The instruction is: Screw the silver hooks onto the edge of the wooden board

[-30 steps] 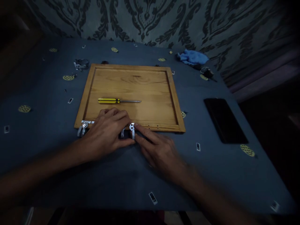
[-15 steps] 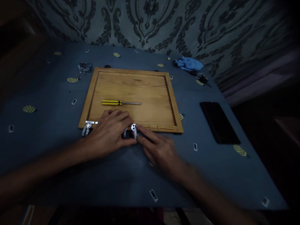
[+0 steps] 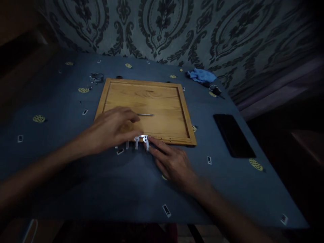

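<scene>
1. nearest, here's the right hand (image 3: 174, 162), fingertips at the right end of the metal hook strip (image 3: 146, 138); pinching or just steadying, can't tell.
2. that strip runs left to right along the wooden panel's (image 3: 164, 104) near edge, hooks hanging over.
3. left hand (image 3: 110, 131) hovers over the panel's near-left part, thumb and fingers spread, apart from the right hand.
4. just beyond, the screwdriver (image 3: 146, 115) lies left-right, tip pointing right, handle hidden behind the left hand, the closer one.
</scene>
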`<state>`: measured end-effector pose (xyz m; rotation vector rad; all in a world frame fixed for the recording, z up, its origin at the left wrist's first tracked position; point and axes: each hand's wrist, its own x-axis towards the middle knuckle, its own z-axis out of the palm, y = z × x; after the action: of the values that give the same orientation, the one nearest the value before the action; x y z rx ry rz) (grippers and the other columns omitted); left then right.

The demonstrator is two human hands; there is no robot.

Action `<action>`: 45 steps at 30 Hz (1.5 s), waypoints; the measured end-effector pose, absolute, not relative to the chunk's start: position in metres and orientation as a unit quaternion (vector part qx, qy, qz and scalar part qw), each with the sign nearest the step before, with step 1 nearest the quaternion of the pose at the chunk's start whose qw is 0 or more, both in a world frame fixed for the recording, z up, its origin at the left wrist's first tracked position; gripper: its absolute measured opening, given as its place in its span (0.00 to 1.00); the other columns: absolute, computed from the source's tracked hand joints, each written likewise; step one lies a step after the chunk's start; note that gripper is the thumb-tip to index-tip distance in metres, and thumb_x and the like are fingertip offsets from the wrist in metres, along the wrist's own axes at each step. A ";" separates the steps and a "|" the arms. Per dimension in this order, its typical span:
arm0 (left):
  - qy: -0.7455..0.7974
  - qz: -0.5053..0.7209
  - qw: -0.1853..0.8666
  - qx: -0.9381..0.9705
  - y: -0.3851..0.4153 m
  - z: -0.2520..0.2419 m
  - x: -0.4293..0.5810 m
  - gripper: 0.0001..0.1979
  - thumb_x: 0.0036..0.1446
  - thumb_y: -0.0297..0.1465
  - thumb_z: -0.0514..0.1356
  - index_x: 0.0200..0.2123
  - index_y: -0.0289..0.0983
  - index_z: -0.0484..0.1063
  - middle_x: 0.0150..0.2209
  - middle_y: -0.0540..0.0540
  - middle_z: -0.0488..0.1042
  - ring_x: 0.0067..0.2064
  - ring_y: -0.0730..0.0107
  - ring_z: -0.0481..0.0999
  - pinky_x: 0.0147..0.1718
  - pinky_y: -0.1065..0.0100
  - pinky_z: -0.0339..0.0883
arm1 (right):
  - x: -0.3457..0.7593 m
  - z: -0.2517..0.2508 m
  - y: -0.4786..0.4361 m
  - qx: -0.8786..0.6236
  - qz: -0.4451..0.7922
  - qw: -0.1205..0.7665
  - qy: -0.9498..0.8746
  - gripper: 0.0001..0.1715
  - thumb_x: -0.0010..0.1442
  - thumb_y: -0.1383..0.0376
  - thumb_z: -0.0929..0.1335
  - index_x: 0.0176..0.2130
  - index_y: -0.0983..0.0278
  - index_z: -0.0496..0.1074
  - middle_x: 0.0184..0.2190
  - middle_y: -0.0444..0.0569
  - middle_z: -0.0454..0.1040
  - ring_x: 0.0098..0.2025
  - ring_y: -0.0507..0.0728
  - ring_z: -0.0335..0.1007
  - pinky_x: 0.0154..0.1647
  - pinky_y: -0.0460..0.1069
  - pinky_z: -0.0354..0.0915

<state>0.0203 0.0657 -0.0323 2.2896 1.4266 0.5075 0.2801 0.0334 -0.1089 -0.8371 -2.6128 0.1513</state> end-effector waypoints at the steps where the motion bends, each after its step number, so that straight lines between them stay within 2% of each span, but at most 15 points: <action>1: 0.517 0.203 0.206 0.806 0.072 -0.028 0.012 0.16 0.64 0.44 0.61 0.45 0.39 0.78 0.43 0.46 0.80 0.46 0.58 0.79 0.45 0.60 0.69 | 0.281 -0.110 0.033 -0.299 0.055 0.195 -0.933 0.25 0.66 0.76 0.63 0.58 0.66 0.76 0.64 0.58 0.74 0.51 0.62 0.83 0.42 0.55 0.83; 5: 0.576 0.291 0.197 0.738 0.098 -0.020 -0.027 0.16 0.58 0.44 0.59 0.38 0.40 0.78 0.36 0.46 0.80 0.39 0.60 0.77 0.40 0.60 0.70 | 0.282 -0.111 0.034 -0.300 0.052 0.190 -0.933 0.25 0.65 0.76 0.64 0.58 0.65 0.76 0.64 0.58 0.74 0.51 0.62 0.83 0.44 0.55 0.83; 8: 0.631 0.330 0.183 0.678 0.117 -0.027 -0.058 0.15 0.56 0.44 0.61 0.37 0.40 0.78 0.33 0.47 0.77 0.36 0.61 0.75 0.42 0.56 0.70 | 0.281 -0.111 0.034 -0.303 0.053 0.190 -0.932 0.26 0.65 0.76 0.64 0.58 0.64 0.76 0.64 0.58 0.74 0.50 0.62 0.83 0.44 0.56 0.83; 11: 0.684 0.371 0.192 0.598 0.133 -0.039 -0.089 0.06 0.55 0.36 0.63 0.34 0.41 0.77 0.32 0.48 0.76 0.36 0.61 0.75 0.42 0.58 0.70 | 0.280 -0.109 0.034 -0.305 0.059 0.181 -0.933 0.25 0.66 0.77 0.64 0.58 0.64 0.77 0.64 0.58 0.74 0.50 0.62 0.83 0.45 0.57 0.83; 14: 0.711 0.379 0.168 0.568 0.145 -0.048 -0.119 0.05 0.57 0.30 0.61 0.37 0.36 0.75 0.31 0.49 0.75 0.37 0.65 0.75 0.43 0.60 0.71 | 0.279 -0.109 0.034 -0.301 0.044 0.188 -0.934 0.25 0.65 0.77 0.63 0.56 0.66 0.77 0.62 0.60 0.75 0.51 0.64 0.83 0.43 0.58 0.84; 16: 0.725 0.372 0.157 0.557 0.149 -0.052 -0.136 0.07 0.60 0.27 0.59 0.40 0.34 0.76 0.32 0.49 0.76 0.37 0.67 0.76 0.43 0.63 0.72 | 0.279 -0.111 0.035 -0.297 0.030 0.202 -0.933 0.25 0.65 0.77 0.61 0.56 0.66 0.77 0.61 0.60 0.76 0.50 0.64 0.84 0.42 0.57 0.84; 19: 0.751 0.352 0.138 0.542 0.153 -0.059 -0.158 0.07 0.64 0.28 0.59 0.43 0.32 0.76 0.34 0.48 0.77 0.37 0.67 0.77 0.41 0.65 0.74 | 0.280 -0.114 0.038 -0.286 0.007 0.225 -0.932 0.27 0.64 0.78 0.61 0.55 0.64 0.78 0.59 0.59 0.78 0.44 0.61 0.86 0.37 0.53 0.83; 23: 0.769 0.312 0.131 0.543 0.158 -0.072 -0.173 0.16 0.69 0.39 0.62 0.52 0.34 0.73 0.49 0.42 0.77 0.45 0.64 0.79 0.45 0.58 0.78 | 0.281 -0.119 0.042 -0.269 -0.022 0.230 -0.935 0.27 0.63 0.78 0.60 0.52 0.64 0.79 0.58 0.56 0.79 0.45 0.59 0.85 0.38 0.51 0.82; 28: 0.755 0.258 0.109 0.593 0.158 -0.084 -0.167 0.19 0.68 0.39 0.62 0.57 0.35 0.72 0.55 0.40 0.75 0.52 0.59 0.78 0.51 0.52 0.77 | 0.281 -0.121 0.043 -0.261 -0.038 0.235 -0.935 0.26 0.64 0.78 0.60 0.52 0.64 0.80 0.57 0.57 0.80 0.44 0.59 0.86 0.36 0.50 0.82; 34: 0.737 0.200 0.058 0.643 0.154 -0.088 -0.154 0.19 0.68 0.38 0.62 0.57 0.36 0.72 0.57 0.40 0.74 0.55 0.57 0.77 0.54 0.50 0.75 | 0.279 -0.118 0.044 -0.258 -0.035 0.231 -0.937 0.26 0.64 0.77 0.60 0.52 0.64 0.79 0.57 0.57 0.80 0.43 0.59 0.86 0.37 0.50 0.83; 42: 0.747 0.167 0.036 0.642 0.155 -0.088 -0.159 0.18 0.69 0.38 0.62 0.57 0.36 0.72 0.56 0.40 0.75 0.53 0.59 0.78 0.52 0.52 0.76 | 0.282 -0.119 0.042 -0.264 -0.010 0.234 -0.936 0.28 0.63 0.78 0.61 0.53 0.63 0.80 0.60 0.56 0.78 0.46 0.60 0.85 0.39 0.52 0.83; 45: 0.751 0.166 0.024 0.638 0.155 -0.089 -0.157 0.18 0.69 0.39 0.62 0.57 0.36 0.72 0.56 0.40 0.74 0.53 0.58 0.78 0.52 0.52 0.76 | 0.281 -0.117 0.042 -0.265 -0.023 0.239 -0.934 0.27 0.63 0.78 0.60 0.52 0.63 0.80 0.58 0.55 0.79 0.44 0.59 0.86 0.38 0.51 0.83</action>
<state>-0.1568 0.1549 -0.0894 1.9757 2.3244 0.5136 0.2806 0.0422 -0.1173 -0.7265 -2.5576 -0.0622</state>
